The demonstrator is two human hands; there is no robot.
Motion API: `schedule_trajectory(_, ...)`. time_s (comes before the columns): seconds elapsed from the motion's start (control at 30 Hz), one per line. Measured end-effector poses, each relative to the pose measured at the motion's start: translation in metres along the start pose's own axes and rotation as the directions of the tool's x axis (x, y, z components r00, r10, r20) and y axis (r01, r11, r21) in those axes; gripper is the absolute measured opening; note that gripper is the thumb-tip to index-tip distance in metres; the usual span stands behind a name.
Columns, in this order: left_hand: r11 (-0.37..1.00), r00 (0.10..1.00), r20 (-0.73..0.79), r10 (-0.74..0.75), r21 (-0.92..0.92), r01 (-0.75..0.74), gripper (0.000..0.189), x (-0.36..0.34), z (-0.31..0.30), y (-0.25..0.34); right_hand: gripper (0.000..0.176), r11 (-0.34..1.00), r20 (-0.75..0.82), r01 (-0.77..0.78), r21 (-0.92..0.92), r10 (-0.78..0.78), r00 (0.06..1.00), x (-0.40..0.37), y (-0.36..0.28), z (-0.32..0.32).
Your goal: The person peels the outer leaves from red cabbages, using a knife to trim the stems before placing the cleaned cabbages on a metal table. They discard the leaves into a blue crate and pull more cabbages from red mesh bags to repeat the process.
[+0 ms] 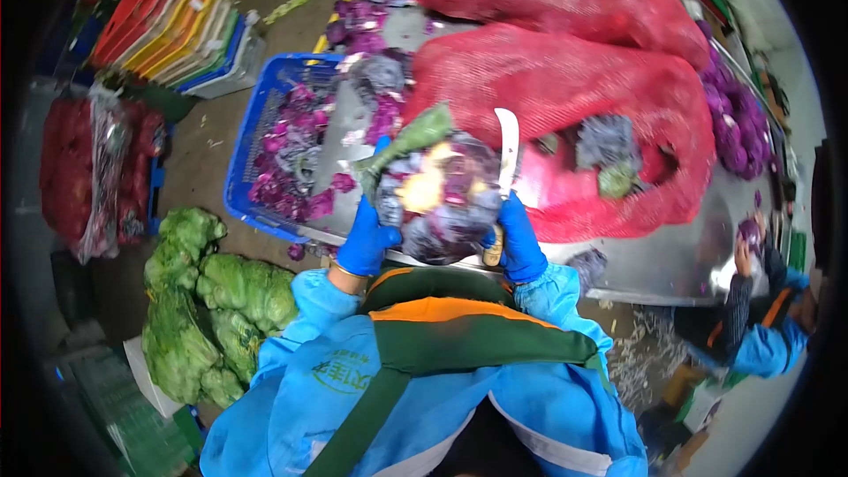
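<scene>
Table (654, 278) gleams beneath it all, and across it sprawls a big red mesh sack (512, 71), a gap at its right end baring cabbages (608, 143). Left of the sack, a blue basket (243, 155) brims with purple trimmings. And here's the purple cabbage (446, 221), held up at the sack's near left corner! Left hand (364, 243) grips it, thumb on the near side; right hand (523, 243), just in front of the sack, has its fingers wrapped round the handle of a curved knife (509, 137), blade pointing up. A green leaf (420, 134) juts from the cabbage's top.

Danger here: a slick head could roll in that one-handed hold, sending the blade toward the left hand; a loose swing could snag the sack's netting. Hard to read: blur smears the cabbage's pale patch, and it hides most left fingers, so spread or together, I can't tell.
</scene>
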State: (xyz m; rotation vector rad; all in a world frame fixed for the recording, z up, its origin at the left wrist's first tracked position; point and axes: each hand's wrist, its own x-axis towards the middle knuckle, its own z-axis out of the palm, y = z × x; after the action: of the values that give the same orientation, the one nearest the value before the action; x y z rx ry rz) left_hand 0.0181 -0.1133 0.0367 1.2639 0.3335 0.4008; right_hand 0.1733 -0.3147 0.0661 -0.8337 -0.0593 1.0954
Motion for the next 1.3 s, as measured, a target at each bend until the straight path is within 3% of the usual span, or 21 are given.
schedule_trajectory(0.07,0.918,0.969,-0.227,-0.093,-0.396,-0.004,0.066,-0.019,-0.02,0.022,0.05,0.958,0.05,-0.106,-0.268,0.124,0.991,0.028,-0.007,0.053)
schedule_trajectory(0.13,0.861,0.938,-0.28,-0.202,-0.508,0.034,0.081,-0.031,-0.064,0.041,0.056,0.836,0.002,-0.121,-0.534,0.145,0.989,0.055,0.008,0.083)
schedule_trajectory(0.23,0.947,0.937,-0.207,-0.283,-0.215,0.239,0.077,-0.023,-0.112,0.069,0.06,0.748,0.081,-0.074,-0.659,0.169,0.982,0.082,0.042,0.116)
schedule_trajectory(0.27,0.968,0.948,-0.199,-0.25,-0.045,0.246,0.089,-0.021,-0.126,0.071,0.058,0.672,0.086,0.031,-0.74,0.049,0.995,0.091,0.065,0.113)
schedule_trajectory(0.33,0.901,0.987,-0.157,-0.039,0.422,0.103,0.104,-0.014,-0.136,0.074,0.054,0.743,-0.138,-0.151,-0.652,0.08,0.987,0.098,0.093,0.112)
schedule_trajectory(0.37,0.922,0.981,-0.194,-0.027,0.375,0.099,0.115,-0.013,-0.138,0.071,0.054,0.745,-0.154,-0.166,-0.646,0.086,0.984,0.1,0.098,0.112)
schedule_trajectory(0.4,0.933,0.96,-0.279,0.012,0.349,0.09,0.102,-0.013,-0.126,0.077,0.054,0.768,-0.168,-0.25,-0.59,0.186,0.968,0.102,0.099,0.109)
schedule_trajectory(0.47,0.736,0.977,-0.169,0.132,0.677,0.018,0.092,-0.005,-0.14,0.048,0.054,0.783,-0.195,-0.344,-0.519,0.283,0.939,0.104,0.108,0.104)
schedule_trajectory(0.57,0.716,0.948,-0.18,0.263,0.695,-0.067,0.073,0.01,-0.128,0.025,0.054,0.368,0.025,0.144,-0.919,-0.309,0.951,0.095,0.109,0.114)
schedule_trajectory(0.6,0.703,0.929,-0.195,0.315,0.706,-0.09,0.072,0.015,-0.127,0.022,0.054,0.372,0.012,0.135,-0.918,-0.314,0.949,0.091,0.104,0.117)
schedule_trajectory(0.67,0.742,0.919,-0.267,0.288,0.669,-0.038,0.073,0.025,-0.13,0.015,0.056,0.271,0.225,0.38,-0.884,-0.466,0.856,0.085,0.094,0.114)
schedule_trajectory(0.7,0.777,0.9,-0.348,0.263,0.629,0.015,0.073,0.029,-0.131,0.012,0.059,0.411,0.192,0.355,-0.839,-0.387,0.902,0.082,0.093,0.112)
schedule_trajectory(0.73,0.785,0.894,-0.372,0.25,0.618,0.037,0.076,0.033,-0.133,0.011,0.059,0.414,0.186,0.354,-0.838,-0.392,0.901,0.08,0.094,0.109)
schedule_trajectory(0.8,0.673,0.912,-0.293,0.286,0.739,0.026,0.077,0.034,-0.129,0.017,0.058,0.395,-0.005,0.056,-0.917,-0.154,0.988,0.082,0.104,0.099)
schedule_trajectory(0.83,0.666,0.913,-0.288,0.288,0.746,0.025,0.077,0.036,-0.126,0.017,0.051,0.251,0.018,0.084,-0.964,-0.256,0.966,0.087,0.117,0.088)
schedule_trajectory(0.9,0.814,0.896,-0.387,0.219,0.579,0.051,0.076,0.045,-0.122,0.018,0.048,0.261,0.023,0.096,-0.961,-0.27,0.963,0.088,0.111,0.096)
schedule_trajectory(1.0,0.794,0.883,-0.436,0.176,0.592,0.135,0.074,0.053,-0.114,0.026,0.037,0.268,0.053,0.138,-0.954,-0.303,0.952,0.085,0.11,0.1)
schedule_trajectory(1.07,0.793,0.884,-0.434,0.176,0.594,0.134,0.072,0.057,-0.115,0.022,0.033,0.285,0.019,0.064,-0.956,-0.159,0.987,0.093,0.117,0.09)
schedule_trajectory(1.13,0.796,0.889,-0.424,0.173,0.592,0.128,0.07,0.057,-0.115,0.019,0.028,0.322,0.06,0.112,-0.94,-0.167,0.984,0.101,0.121,0.082)
schedule_trajectory(1.2,0.814,0.88,-0.448,0.156,0.563,0.143,0.069,0.061,-0.111,0.019,0.018,0.169,0.076,0.112,-0.979,-0.203,0.976,0.111,0.117,0.083)
schedule_trajectory(1.3,0.824,0.857,-0.492,0.154,0.542,0.164,0.067,0.066,-0.111,0.017,0.017,0.202,0.028,0.063,-0.977,-0.172,0.985,0.117,0.115,0.089)
